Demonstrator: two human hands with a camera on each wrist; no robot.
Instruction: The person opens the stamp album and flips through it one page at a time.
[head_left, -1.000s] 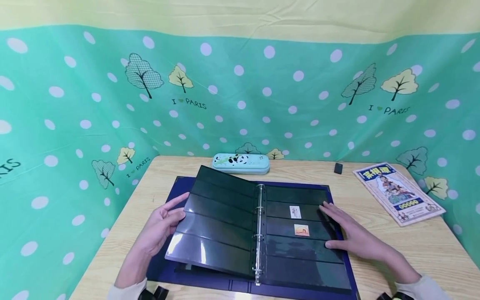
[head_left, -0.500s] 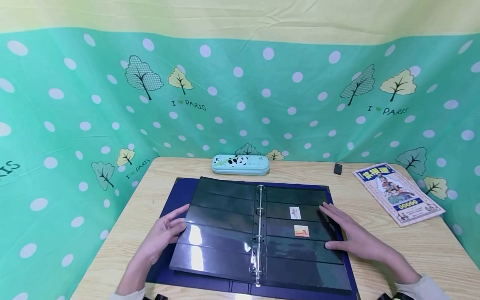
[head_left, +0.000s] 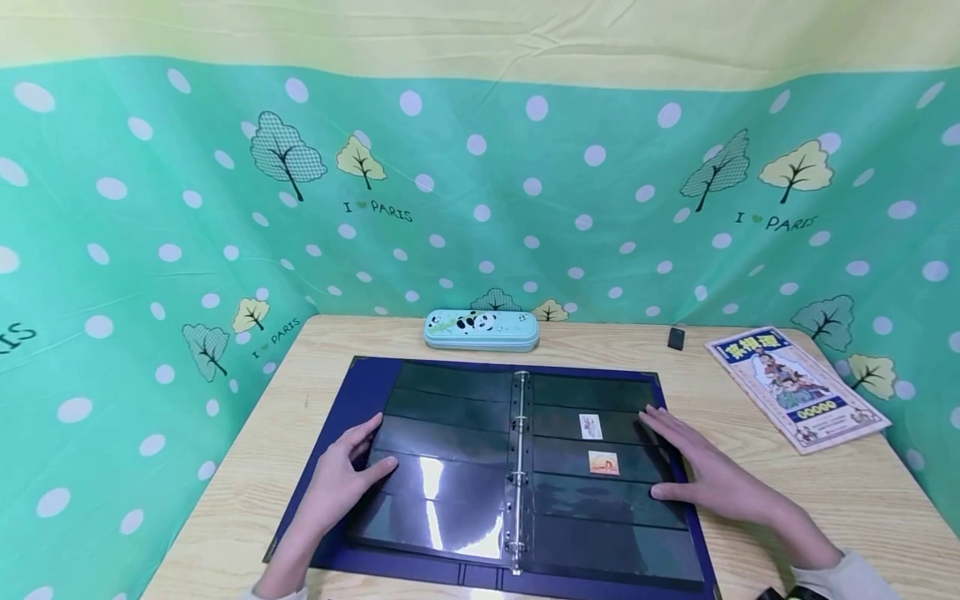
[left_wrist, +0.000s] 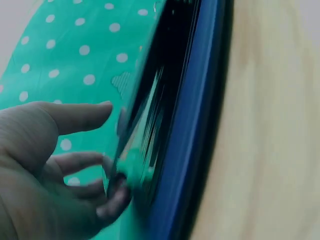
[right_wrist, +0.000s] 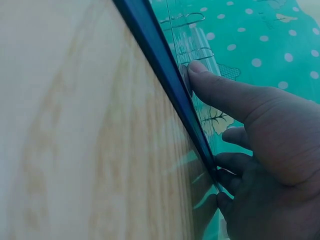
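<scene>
Binder (left_wrist: pixel 195 115) edge-on in wrist views, stamps (head_left: pixel 603 463) — head only

I have a pale, wood-grained surface (head_left: pixel 615 342) in my head view, its far corners rounded. An open navy ring binder (head_left: pixel 518 467) takes up the middle of it, the spine running roughly away from me. Just beyond the binder's far edge I see a light-blue pencil case (head_left: pixel 480 329) with a panda print, lying lengthwise. Farther right sits a small black object (head_left: pixel 677 337) I can't identify, and near the right edge a colourful printed booklet (head_left: pixel 798 387) lies flat, turned at an angle.
</scene>
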